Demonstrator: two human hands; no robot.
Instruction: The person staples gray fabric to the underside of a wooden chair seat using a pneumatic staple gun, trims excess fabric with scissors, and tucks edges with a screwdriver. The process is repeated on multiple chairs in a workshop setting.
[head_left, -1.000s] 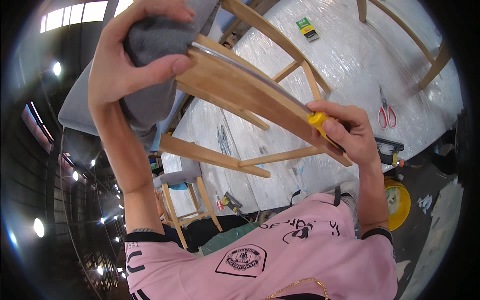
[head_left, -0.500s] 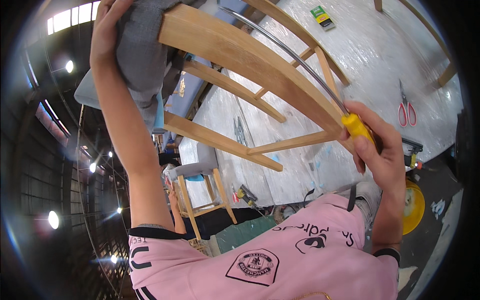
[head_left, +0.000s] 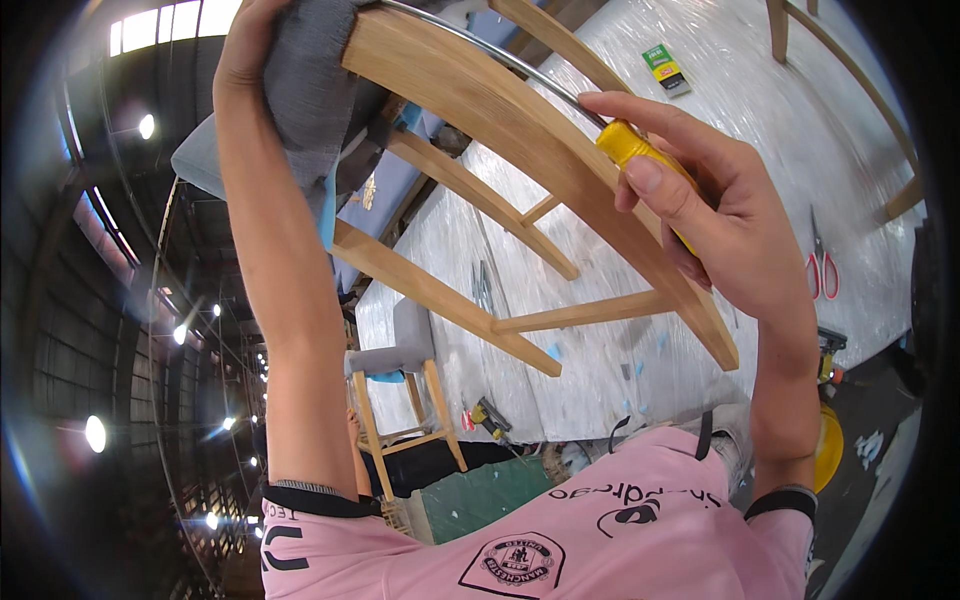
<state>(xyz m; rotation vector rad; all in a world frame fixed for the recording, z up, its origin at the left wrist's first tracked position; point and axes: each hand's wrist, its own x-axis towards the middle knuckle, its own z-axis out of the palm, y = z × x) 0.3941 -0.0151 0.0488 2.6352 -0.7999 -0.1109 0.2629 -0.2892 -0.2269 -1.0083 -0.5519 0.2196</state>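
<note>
I have right hand [head_left: 712, 205] gripping yellow-handled screwdriver [head_left: 624, 144] along wooden chair leg [head_left: 520, 125]; left hand [head_left: 247, 45] at gray upholstery [head_left: 312, 85], can't tell grip.

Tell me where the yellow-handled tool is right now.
In the head view, the yellow-handled tool sits upper right of centre in the right hand, its metal shaft slanting up-left alongside the thick wooden leg.
</note>
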